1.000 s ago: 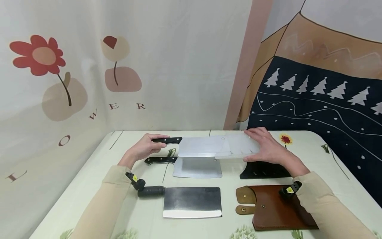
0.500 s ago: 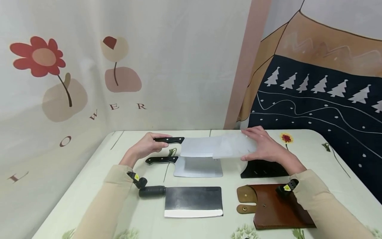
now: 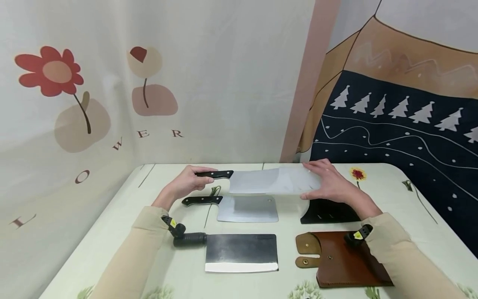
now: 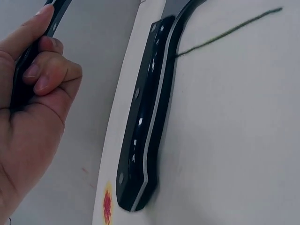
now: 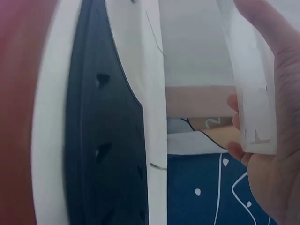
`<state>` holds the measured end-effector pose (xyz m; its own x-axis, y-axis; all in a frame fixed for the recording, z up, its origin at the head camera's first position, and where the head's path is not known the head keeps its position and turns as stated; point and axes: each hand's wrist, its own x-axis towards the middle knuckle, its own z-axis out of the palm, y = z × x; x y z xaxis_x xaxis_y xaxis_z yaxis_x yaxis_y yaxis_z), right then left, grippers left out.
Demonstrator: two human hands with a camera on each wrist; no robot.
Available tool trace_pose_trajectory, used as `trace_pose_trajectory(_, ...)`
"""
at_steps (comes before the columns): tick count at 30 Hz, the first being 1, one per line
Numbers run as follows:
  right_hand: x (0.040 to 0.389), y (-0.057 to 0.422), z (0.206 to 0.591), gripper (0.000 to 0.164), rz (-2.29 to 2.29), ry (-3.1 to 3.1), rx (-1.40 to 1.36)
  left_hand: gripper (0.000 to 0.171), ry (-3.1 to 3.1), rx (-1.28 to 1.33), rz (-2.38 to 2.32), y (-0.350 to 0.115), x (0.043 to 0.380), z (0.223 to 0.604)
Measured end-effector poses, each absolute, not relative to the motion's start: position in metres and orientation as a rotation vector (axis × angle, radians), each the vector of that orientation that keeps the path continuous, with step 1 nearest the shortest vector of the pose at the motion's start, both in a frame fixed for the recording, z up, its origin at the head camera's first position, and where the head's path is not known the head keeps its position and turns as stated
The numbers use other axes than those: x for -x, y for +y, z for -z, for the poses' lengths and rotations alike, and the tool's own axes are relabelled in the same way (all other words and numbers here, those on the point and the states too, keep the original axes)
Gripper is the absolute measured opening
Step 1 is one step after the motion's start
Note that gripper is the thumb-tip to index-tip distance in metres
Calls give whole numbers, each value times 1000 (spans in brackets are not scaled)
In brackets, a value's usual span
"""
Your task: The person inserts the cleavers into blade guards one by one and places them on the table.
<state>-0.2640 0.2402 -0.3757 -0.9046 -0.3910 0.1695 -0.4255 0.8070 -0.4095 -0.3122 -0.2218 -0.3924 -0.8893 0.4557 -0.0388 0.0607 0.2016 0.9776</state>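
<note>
In the head view my left hand (image 3: pixel 186 182) grips the black riveted handle (image 3: pixel 225 174) of a cleaver (image 3: pixel 248 182), held above the far part of the table. Its wide blade points right, the front part inside a translucent white blade guard (image 3: pixel 298 180). My right hand (image 3: pixel 332 182) holds that guard from the right, thumb at the lower edge and fingers at the upper. The right wrist view shows the guard (image 5: pixel 255 108) between thumb and fingers. In the left wrist view curled fingers wrap the handle (image 4: pixel 21 91). How deep the blade tip reaches is unclear.
Below lies a second cleaver (image 3: pixel 248 209) with a black handle, and nearer a dark-bladed cleaver (image 3: pixel 240 251). At right are a black blade guard (image 3: pixel 328 211), partly under my right hand, and a brown leather sheath (image 3: pixel 351 261). A printed curtain (image 3: pixel 224 83) stands behind the table.
My left hand and the cleaver have moved slightly right, and my right hand with the guard slightly left. More of the blade is now inside the guard. The things on the table have not moved.
</note>
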Motion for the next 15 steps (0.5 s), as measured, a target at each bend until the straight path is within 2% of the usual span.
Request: trace_pose_trajectory(15, 263, 241, 381, 93, -717, -2913, -691, 46, 2059, -519, -1727, -220, 310, 392)
